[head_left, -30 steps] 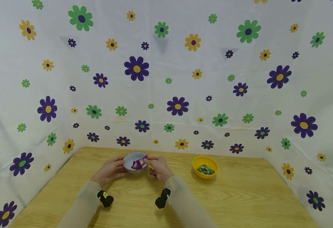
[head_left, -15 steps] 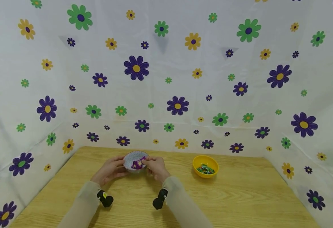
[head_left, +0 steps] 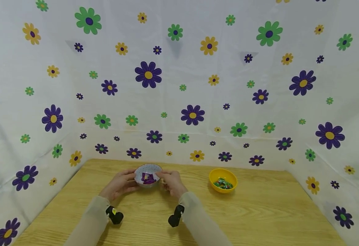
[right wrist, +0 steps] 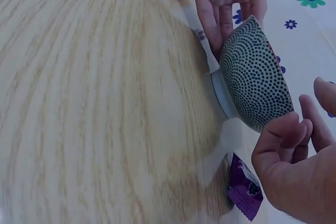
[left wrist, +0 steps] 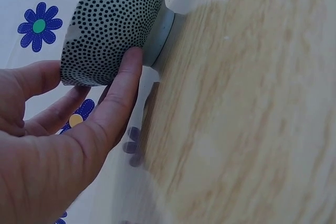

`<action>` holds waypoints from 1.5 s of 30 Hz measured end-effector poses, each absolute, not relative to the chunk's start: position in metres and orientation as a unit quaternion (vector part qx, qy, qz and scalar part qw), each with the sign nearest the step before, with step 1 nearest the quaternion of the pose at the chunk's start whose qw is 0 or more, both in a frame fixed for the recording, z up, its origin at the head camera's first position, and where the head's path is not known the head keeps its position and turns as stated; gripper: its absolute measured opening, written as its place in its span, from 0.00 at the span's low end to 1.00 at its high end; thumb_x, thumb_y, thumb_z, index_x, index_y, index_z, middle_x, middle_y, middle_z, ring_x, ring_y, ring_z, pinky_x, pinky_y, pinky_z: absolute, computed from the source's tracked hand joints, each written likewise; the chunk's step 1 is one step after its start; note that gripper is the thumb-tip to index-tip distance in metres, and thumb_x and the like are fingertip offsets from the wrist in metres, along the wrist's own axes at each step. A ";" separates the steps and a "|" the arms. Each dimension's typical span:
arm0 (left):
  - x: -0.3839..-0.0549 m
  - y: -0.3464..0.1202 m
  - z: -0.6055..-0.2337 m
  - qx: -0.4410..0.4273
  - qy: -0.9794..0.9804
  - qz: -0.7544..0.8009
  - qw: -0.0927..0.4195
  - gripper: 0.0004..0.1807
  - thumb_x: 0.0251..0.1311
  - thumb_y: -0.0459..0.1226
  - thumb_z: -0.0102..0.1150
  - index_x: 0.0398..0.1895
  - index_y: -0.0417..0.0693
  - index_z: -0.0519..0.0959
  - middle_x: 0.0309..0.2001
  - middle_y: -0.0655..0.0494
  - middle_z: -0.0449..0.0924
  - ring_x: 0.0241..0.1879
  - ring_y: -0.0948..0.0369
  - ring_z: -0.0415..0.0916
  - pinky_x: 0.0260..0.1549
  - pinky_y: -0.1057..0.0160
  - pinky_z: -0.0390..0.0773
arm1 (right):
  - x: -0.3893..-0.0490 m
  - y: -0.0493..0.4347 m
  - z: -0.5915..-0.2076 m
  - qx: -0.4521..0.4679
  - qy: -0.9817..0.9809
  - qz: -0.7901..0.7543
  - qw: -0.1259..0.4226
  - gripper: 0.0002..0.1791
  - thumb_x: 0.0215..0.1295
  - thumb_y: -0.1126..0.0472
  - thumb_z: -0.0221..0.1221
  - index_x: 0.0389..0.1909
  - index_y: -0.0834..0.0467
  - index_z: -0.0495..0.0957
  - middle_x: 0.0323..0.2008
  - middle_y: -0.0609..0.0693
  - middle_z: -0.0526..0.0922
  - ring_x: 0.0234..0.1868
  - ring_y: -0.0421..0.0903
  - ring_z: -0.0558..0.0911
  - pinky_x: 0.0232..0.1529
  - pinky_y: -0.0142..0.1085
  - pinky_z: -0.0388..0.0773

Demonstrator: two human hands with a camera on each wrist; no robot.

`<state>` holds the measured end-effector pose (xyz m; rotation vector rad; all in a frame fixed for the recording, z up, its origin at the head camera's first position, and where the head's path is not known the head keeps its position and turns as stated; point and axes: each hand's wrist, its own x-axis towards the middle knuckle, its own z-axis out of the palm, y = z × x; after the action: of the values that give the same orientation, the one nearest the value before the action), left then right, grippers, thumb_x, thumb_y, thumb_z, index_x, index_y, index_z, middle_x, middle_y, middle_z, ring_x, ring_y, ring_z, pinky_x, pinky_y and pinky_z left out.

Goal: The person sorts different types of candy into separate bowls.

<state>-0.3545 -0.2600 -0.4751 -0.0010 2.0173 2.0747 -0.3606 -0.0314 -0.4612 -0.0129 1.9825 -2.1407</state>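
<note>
A small bowl (head_left: pixel 150 168) with a speckled grey-blue inside and dotted outside stands upright near the table's back edge. Several purple-wrapped candies (head_left: pixel 147 178) lie inside it. My left hand (head_left: pixel 120 185) holds the bowl's left side, its fingertips on the dotted wall (left wrist: pixel 113 22). At the right rim is my right hand (head_left: pixel 171 182), thumb over the bowl's mouth and fingers bent outside the wall. In the right wrist view, thumb and fingers stand apart with nothing between them. Another purple-wrapped candy (right wrist: pixel 244 188) shows below that hand, close to the tabletop.
To the right stands a yellow bowl (head_left: pixel 223 191) with several green-wrapped candies (head_left: pixel 222 183) in it. A white sheet with printed flowers (head_left: pixel 192 114) rises behind and on both sides of the wooden table (head_left: pixel 247 218).
My right hand has let go of a purple-wrapped candy that it pinched over the bowl; the candy now lies inside. My left hand has stayed on the bowl.
</note>
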 end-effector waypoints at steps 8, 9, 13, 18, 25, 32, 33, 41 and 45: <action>-0.355 -0.261 -0.477 -0.005 0.695 0.709 0.120 0.29 0.77 0.38 0.41 0.75 0.36 0.52 0.69 0.33 0.60 0.52 0.54 0.78 0.55 0.52 0.78 | -0.365 -0.017 -0.460 -0.044 0.649 -0.745 0.148 0.23 0.65 0.58 0.64 0.57 0.66 0.78 0.37 0.46 0.76 0.27 0.41 0.68 0.27 0.30 0.70; -0.355 -0.261 -0.477 -0.004 0.695 0.709 0.120 0.29 0.77 0.38 0.41 0.75 0.36 0.52 0.69 0.33 0.60 0.52 0.54 0.78 0.55 0.52 0.78 | -0.366 -0.016 -0.461 -0.047 0.653 -0.741 0.147 0.23 0.65 0.57 0.64 0.57 0.65 0.78 0.37 0.46 0.77 0.29 0.41 0.68 0.27 0.29 0.71; -0.355 -0.261 -0.478 -0.011 0.692 0.712 0.118 0.29 0.76 0.38 0.42 0.75 0.37 0.53 0.69 0.33 0.61 0.53 0.52 0.78 0.54 0.51 0.78 | -0.371 -0.007 -0.464 -0.062 0.680 -0.717 0.140 0.21 0.65 0.56 0.64 0.56 0.63 0.80 0.44 0.48 0.81 0.37 0.43 0.71 0.29 0.29 0.76; -0.357 -0.261 -0.480 -0.025 0.690 0.714 0.117 0.28 0.76 0.39 0.42 0.75 0.38 0.54 0.69 0.34 0.61 0.53 0.51 0.77 0.54 0.50 0.78 | -0.376 0.007 -0.468 -0.082 0.721 -0.676 0.130 0.18 0.67 0.57 0.61 0.54 0.59 0.82 0.55 0.52 0.82 0.44 0.45 0.77 0.38 0.32 0.77; -0.359 -0.262 -0.482 -0.021 0.691 0.713 0.119 0.29 0.76 0.39 0.43 0.75 0.37 0.53 0.69 0.33 0.59 0.56 0.49 0.76 0.54 0.50 0.78 | -0.379 0.020 -0.475 -0.093 0.781 -0.609 0.103 0.15 0.66 0.59 0.63 0.51 0.60 0.83 0.53 0.53 0.83 0.44 0.42 0.79 0.41 0.33 0.77; -0.357 -0.261 -0.479 -0.013 0.688 0.715 0.124 0.29 0.77 0.39 0.41 0.75 0.36 0.51 0.70 0.32 0.57 0.58 0.48 0.74 0.55 0.49 0.77 | -0.379 0.025 -0.480 -0.104 0.819 -0.556 0.092 0.14 0.60 0.63 0.67 0.46 0.64 0.84 0.51 0.55 0.83 0.43 0.44 0.75 0.44 0.37 0.76; -0.356 -0.261 -0.478 -0.013 0.687 0.715 0.125 0.29 0.77 0.39 0.41 0.75 0.36 0.51 0.70 0.32 0.57 0.57 0.48 0.74 0.55 0.49 0.77 | -0.378 0.026 -0.480 -0.103 0.821 -0.553 0.096 0.14 0.59 0.63 0.67 0.46 0.64 0.84 0.50 0.56 0.83 0.40 0.43 0.75 0.41 0.35 0.75; -0.353 -0.260 -0.475 -0.010 0.693 0.709 0.129 0.29 0.77 0.38 0.41 0.75 0.35 0.52 0.70 0.31 0.57 0.55 0.50 0.76 0.55 0.49 0.77 | -0.373 0.033 -0.480 -0.106 0.838 -0.522 0.114 0.11 0.59 0.64 0.68 0.42 0.63 0.86 0.44 0.54 0.85 0.35 0.42 0.74 0.34 0.29 0.72; -0.353 -0.261 -0.475 -0.009 0.692 0.711 0.128 0.29 0.77 0.38 0.41 0.75 0.35 0.51 0.70 0.31 0.57 0.58 0.47 0.74 0.55 0.48 0.77 | -0.374 0.036 -0.480 -0.109 0.859 -0.488 0.113 0.08 0.58 0.64 0.68 0.38 0.62 0.87 0.41 0.53 0.86 0.34 0.42 0.73 0.35 0.29 0.70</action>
<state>-0.3532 -0.2613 -0.4755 -0.0259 2.0111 2.0670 -0.3742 0.0360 -0.4796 -0.3187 2.5202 -1.4318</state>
